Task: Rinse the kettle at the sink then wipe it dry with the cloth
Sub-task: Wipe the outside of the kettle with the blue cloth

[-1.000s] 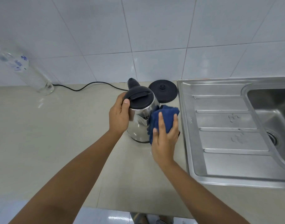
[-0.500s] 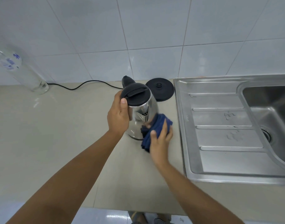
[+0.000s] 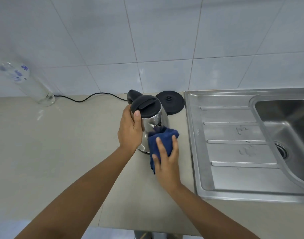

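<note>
The steel kettle (image 3: pixel 155 122) sits on the table (image 3: pixel 61 152) just left of the sink (image 3: pixel 234 173). The left hand (image 3: pixel 129 131) grips its upper body, thumb at the lid rim. The right hand (image 3: pixel 166 163) presses the blue cloth (image 3: pixel 163 137) flat-fingered against its lower side.

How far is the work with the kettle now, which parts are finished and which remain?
Rinsing looks done: the kettle is on the countertop, out of the sink, lid closed. Wiping is in hand: the left hand grips its top while the right hand presses the blue cloth against its steel side. Probably left: the remaining sides; wetness is not visible.
</note>
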{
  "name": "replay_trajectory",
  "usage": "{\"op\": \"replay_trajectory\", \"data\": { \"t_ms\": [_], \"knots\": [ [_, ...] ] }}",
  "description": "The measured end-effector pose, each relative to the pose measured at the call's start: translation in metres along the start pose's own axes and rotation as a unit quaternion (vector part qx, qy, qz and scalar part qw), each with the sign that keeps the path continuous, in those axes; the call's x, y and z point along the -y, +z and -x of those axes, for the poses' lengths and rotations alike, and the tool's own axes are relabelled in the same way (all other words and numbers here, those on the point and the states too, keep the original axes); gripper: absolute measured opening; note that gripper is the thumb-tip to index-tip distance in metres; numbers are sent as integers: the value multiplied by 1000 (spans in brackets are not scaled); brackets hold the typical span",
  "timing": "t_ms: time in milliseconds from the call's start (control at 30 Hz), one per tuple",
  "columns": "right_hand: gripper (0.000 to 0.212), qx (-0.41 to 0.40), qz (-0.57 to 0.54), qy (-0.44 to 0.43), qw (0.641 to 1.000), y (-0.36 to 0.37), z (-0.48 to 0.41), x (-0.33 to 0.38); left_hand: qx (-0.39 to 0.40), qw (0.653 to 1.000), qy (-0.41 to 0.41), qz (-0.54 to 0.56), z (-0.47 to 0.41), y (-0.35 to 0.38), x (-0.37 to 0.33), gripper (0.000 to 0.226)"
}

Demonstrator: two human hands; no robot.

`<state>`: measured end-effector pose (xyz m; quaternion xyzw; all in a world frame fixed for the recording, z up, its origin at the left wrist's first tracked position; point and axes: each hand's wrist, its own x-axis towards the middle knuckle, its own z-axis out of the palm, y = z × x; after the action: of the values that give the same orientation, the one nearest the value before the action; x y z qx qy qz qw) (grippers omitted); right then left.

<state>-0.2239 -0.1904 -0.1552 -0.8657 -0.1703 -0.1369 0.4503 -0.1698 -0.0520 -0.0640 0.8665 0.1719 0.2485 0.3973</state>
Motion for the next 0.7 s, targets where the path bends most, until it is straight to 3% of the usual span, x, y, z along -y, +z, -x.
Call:
{"op": "replay_trajectory", "data": {
  "t_ms": [100, 367, 567, 700],
  "knots": [
    [80, 12, 70, -38, 997, 0, 9, -4, -6, 1000, 0, -5, 5, 5, -11, 73],
    [65, -7, 154, 11, 988, -64, -21, -15, 7, 1000, 16, -12, -2, -2, -12, 80],
    [62, 131, 303, 115, 937, -81, -24, -30, 56, 991, 83, -86, -49, -18, -12, 67],
    [64, 178, 332, 181, 909, -79, -26, -42, 112, 983, 103, -99, -60, -24, -7, 61]
  ]
}}
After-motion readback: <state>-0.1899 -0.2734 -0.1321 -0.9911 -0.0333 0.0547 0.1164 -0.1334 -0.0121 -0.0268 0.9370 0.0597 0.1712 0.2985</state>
